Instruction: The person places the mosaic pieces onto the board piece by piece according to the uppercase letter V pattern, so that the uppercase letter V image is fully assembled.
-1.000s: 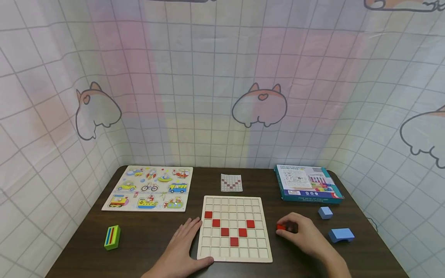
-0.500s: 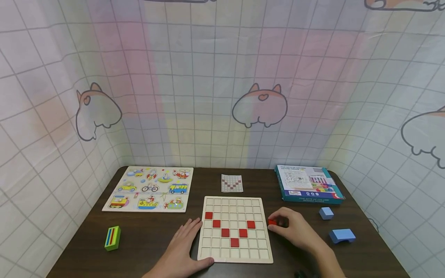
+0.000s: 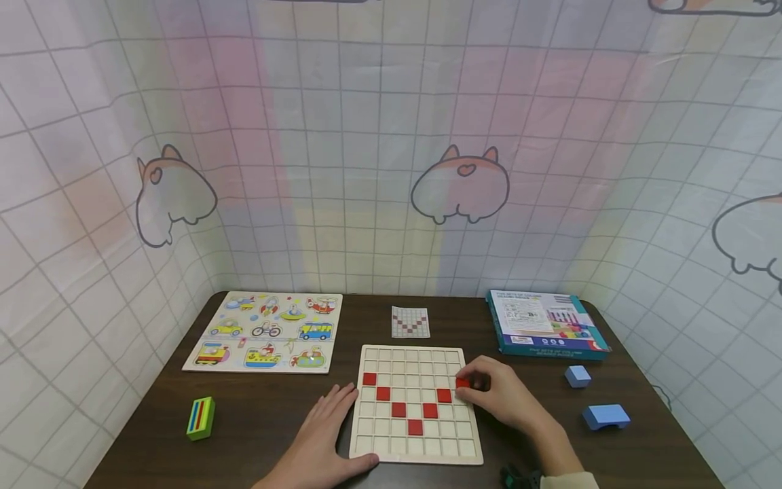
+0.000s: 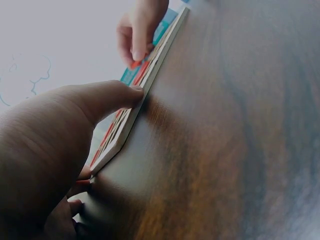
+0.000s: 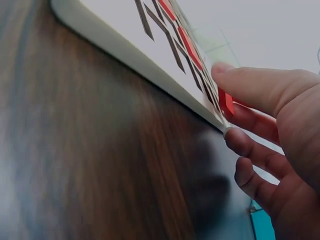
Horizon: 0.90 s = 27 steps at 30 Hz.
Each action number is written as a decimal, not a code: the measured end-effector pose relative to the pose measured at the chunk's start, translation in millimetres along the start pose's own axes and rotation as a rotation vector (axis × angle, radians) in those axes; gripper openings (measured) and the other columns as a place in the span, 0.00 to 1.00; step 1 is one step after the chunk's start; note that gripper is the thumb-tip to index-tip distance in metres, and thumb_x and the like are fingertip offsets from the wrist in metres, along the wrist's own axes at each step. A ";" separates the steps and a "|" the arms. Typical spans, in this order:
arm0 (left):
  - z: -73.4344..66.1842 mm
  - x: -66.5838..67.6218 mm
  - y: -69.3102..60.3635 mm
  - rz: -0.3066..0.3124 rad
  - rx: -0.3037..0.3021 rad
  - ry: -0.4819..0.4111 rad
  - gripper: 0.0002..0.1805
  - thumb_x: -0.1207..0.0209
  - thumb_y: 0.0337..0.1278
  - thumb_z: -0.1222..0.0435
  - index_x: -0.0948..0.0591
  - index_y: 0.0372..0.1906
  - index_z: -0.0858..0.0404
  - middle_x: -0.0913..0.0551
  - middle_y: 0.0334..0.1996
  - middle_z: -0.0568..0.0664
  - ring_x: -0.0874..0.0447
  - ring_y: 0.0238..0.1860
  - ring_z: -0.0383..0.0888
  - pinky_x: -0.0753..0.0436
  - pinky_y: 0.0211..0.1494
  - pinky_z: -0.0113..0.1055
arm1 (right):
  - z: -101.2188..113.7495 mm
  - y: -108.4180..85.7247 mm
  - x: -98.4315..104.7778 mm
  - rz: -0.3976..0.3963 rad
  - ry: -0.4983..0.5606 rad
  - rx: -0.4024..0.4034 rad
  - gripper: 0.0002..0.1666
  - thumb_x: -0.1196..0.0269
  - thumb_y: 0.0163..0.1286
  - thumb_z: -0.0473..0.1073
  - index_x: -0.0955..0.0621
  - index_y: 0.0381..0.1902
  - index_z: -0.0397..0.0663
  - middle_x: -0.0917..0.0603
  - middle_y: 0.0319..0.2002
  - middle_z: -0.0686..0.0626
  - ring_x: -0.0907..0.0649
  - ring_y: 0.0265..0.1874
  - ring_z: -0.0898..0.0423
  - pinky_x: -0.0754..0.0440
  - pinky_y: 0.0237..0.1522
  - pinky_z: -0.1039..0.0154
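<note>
A cream gridded board (image 3: 415,447) lies flat on the dark table, with several red squares (image 3: 399,409) set in its cells in a V-like slant. My right hand (image 3: 504,396) pinches a red square tile (image 3: 462,383) between thumb and fingers over the board's right edge. In the right wrist view that red tile (image 5: 226,102) stands tilted at the edge, partly behind the thumb. My left hand (image 3: 319,437) rests at the board's lower left, fingers straight along the left side, thumb (image 4: 112,97) on the near edge. Behind the board lies a small card (image 3: 410,322) showing a red V pattern.
A vehicle picture puzzle (image 3: 263,333) lies at back left, a green box of coloured sticks (image 3: 200,418) at front left. To the right are a teal box (image 3: 550,324), a blue cube (image 3: 578,376) and a blue arch block (image 3: 606,416). Patterned cloth walls surround the table.
My right hand has moved left with the red tile, from the table beside the board to over its right edge. The left hand stays on the board.
</note>
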State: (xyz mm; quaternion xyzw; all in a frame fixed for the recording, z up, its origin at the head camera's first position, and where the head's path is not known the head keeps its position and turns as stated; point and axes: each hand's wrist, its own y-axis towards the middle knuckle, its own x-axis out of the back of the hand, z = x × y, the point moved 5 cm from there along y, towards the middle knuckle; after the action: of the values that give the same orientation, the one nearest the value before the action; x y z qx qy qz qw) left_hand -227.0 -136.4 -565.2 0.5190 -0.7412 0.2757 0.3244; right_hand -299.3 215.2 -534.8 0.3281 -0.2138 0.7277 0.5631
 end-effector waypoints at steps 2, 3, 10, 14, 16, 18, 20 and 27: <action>0.0 -0.1 0.4 0.000 -0.005 0.003 0.69 0.27 0.47 0.23 0.36 0.88 0.57 0.37 0.88 0.53 0.47 0.90 0.63 0.46 0.91 0.70 | 1.6 2.5 -1.9 -0.007 0.005 0.012 0.13 0.21 0.71 0.52 0.09 0.51 0.62 0.16 0.44 0.58 0.19 0.41 0.56 0.20 0.41 0.67; -0.2 -0.2 0.6 0.000 -0.007 0.004 0.69 0.27 0.47 0.23 0.36 0.88 0.57 0.37 0.88 0.53 0.47 0.90 0.63 0.46 0.91 0.70 | 2.2 3.5 -2.9 -0.011 0.005 0.014 0.13 0.20 0.71 0.52 0.09 0.51 0.63 0.16 0.43 0.58 0.19 0.41 0.56 0.20 0.40 0.67; -0.7 -0.6 1.2 0.004 -0.009 0.004 0.69 0.27 0.47 0.23 0.35 0.88 0.57 0.36 0.88 0.54 0.46 0.90 0.63 0.46 0.91 0.70 | 2.8 8.8 -6.9 -0.023 0.023 -0.002 0.13 0.20 0.71 0.51 0.08 0.51 0.61 0.16 0.42 0.56 0.20 0.39 0.56 0.21 0.39 0.67; -0.4 -1.3 1.3 0.007 -0.004 0.004 0.70 0.27 0.46 0.22 0.35 0.88 0.57 0.36 0.88 0.54 0.46 0.90 0.63 0.46 0.91 0.71 | 1.9 10.7 -8.4 -0.033 0.024 -0.024 0.14 0.19 0.70 0.49 0.08 0.51 0.60 0.16 0.42 0.55 0.20 0.38 0.56 0.21 0.38 0.67; 0.0 -1.6 1.3 0.006 -0.005 0.005 0.70 0.27 0.46 0.22 0.35 0.88 0.57 0.36 0.88 0.54 0.46 0.90 0.63 0.46 0.91 0.71 | 1.4 11.2 -9.2 -0.040 0.022 -0.031 0.13 0.19 0.69 0.48 0.07 0.51 0.60 0.17 0.42 0.55 0.21 0.38 0.56 0.22 0.38 0.67; 0.5 -1.6 1.3 0.003 -0.008 0.006 0.70 0.27 0.46 0.22 0.35 0.88 0.57 0.36 0.88 0.54 0.46 0.90 0.63 0.46 0.91 0.71 | 1.5 11.4 -9.7 -0.047 0.023 -0.031 0.13 0.19 0.69 0.48 0.07 0.50 0.59 0.17 0.42 0.55 0.21 0.39 0.56 0.22 0.38 0.67; 1.1 -1.4 1.3 -0.001 -0.011 0.007 0.70 0.27 0.46 0.23 0.35 0.88 0.58 0.36 0.88 0.54 0.46 0.90 0.63 0.46 0.91 0.70 | 1.6 11.5 -9.9 -0.054 0.026 -0.030 0.13 0.19 0.69 0.48 0.07 0.50 0.59 0.17 0.43 0.55 0.21 0.39 0.56 0.22 0.38 0.67; 1.9 -0.3 1.4 -0.011 -0.022 0.005 0.69 0.27 0.46 0.23 0.35 0.88 0.58 0.36 0.88 0.54 0.46 0.90 0.63 0.46 0.91 0.71 | -0.2 11.5 -10.1 -0.052 0.030 -0.041 0.12 0.19 0.70 0.49 0.06 0.50 0.60 0.18 0.46 0.54 0.22 0.40 0.56 0.23 0.38 0.67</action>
State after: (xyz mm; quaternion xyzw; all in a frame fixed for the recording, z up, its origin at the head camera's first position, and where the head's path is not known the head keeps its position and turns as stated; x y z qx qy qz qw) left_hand -228.6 -137.3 -566.7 0.5187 -0.7406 0.2668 0.3335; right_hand -308.8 205.3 -541.5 0.3110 -0.2115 0.7130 0.5917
